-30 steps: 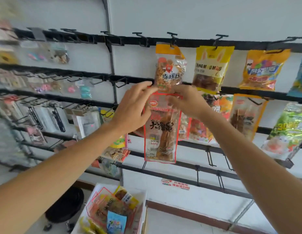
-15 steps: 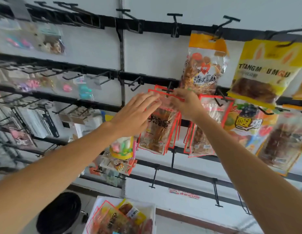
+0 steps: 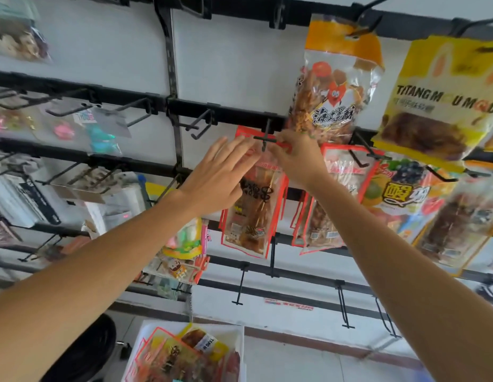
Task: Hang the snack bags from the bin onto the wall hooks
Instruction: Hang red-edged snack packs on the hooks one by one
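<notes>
a second ago i was holding the red-edged snack bag [image 3: 252, 216] out in front of the wall with both hands pinching its top; now its header is up at the black hook [image 3: 264, 137] on the middle rail, and the hook's crossbar tip shows in front of the plastic, so i judge the hole is threaded, though my fingers hide the hole itself. my left hand [image 3: 220, 175] has let go of its pinch and lies wide, with straight fingers flat against the bag's upper left side. my right hand [image 3: 295, 158] still pinches the header just right of the hook, fingers curled narrow. the bag hangs straight down, just left of a similar red-edged pack. this bag looks all but hung, pending release. the white bin [image 3: 239, 343] below, near me, still holds more snack bags [image 3: 179, 354], so the task is far from finished.
</notes>
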